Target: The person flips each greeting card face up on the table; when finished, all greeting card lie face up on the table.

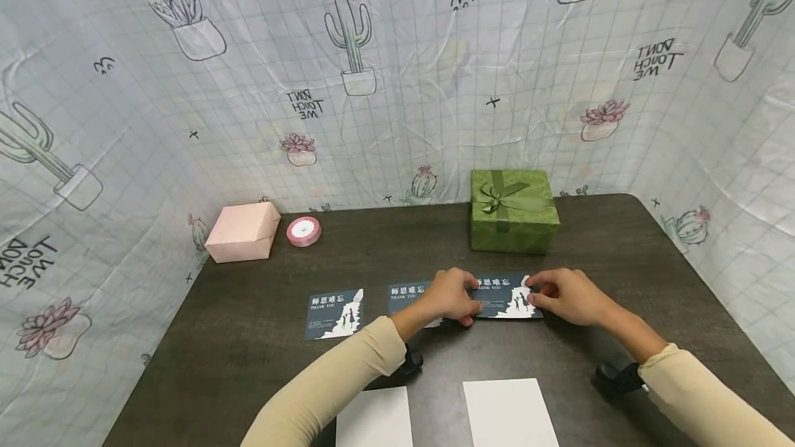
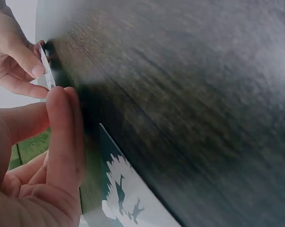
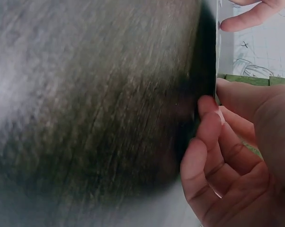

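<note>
A dark blue thank-you card with white Chinese lettering and a white torn-edge picture is held between my two hands, in front of the green gift box. My left hand pinches its left edge; my right hand pinches the right edge between thumb and fingers. Both wrist views show the card nearly edge-on, with a dark shadow below it. Left of it on the table lies a matching card, partly covered by my left hand and forearm. A third such card lies further left, flat on the wood.
The green gift box with a ribbon bow stands at the back right of the dark table. At the back left are a pink wrapped box and a pink ribbon roll. Two white sheets lie near the front.
</note>
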Motion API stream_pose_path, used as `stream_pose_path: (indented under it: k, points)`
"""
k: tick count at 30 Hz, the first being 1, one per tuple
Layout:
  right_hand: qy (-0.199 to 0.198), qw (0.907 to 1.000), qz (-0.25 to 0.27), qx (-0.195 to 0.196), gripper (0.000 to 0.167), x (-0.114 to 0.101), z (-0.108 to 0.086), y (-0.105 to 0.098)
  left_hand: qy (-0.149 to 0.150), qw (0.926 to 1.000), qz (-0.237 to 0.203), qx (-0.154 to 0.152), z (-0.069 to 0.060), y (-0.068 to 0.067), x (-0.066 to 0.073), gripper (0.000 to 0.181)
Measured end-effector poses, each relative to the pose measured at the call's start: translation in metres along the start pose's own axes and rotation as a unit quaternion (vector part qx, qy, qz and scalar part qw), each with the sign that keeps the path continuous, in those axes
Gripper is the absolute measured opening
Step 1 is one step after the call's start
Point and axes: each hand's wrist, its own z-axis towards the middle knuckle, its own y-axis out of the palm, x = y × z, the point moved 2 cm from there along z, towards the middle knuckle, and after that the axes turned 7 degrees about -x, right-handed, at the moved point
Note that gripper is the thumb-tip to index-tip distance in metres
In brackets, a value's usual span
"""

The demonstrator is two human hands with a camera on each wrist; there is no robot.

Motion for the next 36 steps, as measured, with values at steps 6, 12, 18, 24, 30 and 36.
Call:
stream_pose_path:
  k: [6, 12, 18, 24, 30, 36]
  points:
    - [-0.011, 0.9998, -0.016, -0.008, 0.034, 0.0, 0.001, 0.001, -0.007, 0.9995, 0.022, 0.021, 0.002, 0.003, 0.001, 0.04]
    - [-0.027, 0.9993, -0.023, 0.008, 0.035, -0.001, 0.004, 0.003, 0.01, 0.9994, 0.021, 0.024, 0.0, 0.001, -0.001, 0.043]
    - [-0.019, 0.9992, 0.001, 0.034, 0.036, -0.013, 0.002, 0.0, 0.037, 0.9992, -0.017, 0.002, -0.013, -0.017, -0.01, 0.045]
    - [-0.054, 0.9951, 0.072, 0.04, 0.03, -0.06, 0.004, 0.007, 0.07, 0.9965, -0.044, -0.015, -0.055, -0.055, -0.031, 0.041]
    - [-0.091, 0.9905, 0.103, -0.002, 0.03, -0.119, 0.009, 0.029, 0.093, 0.9947, 0.004, -0.045, -0.116, -0.091, -0.06, 0.025]
    - [-0.139, 0.9818, 0.111, -0.066, 0.043, -0.16, 0.008, 0.063, 0.089, 0.9931, 0.045, -0.062, -0.172, -0.097, -0.093, 0.031]
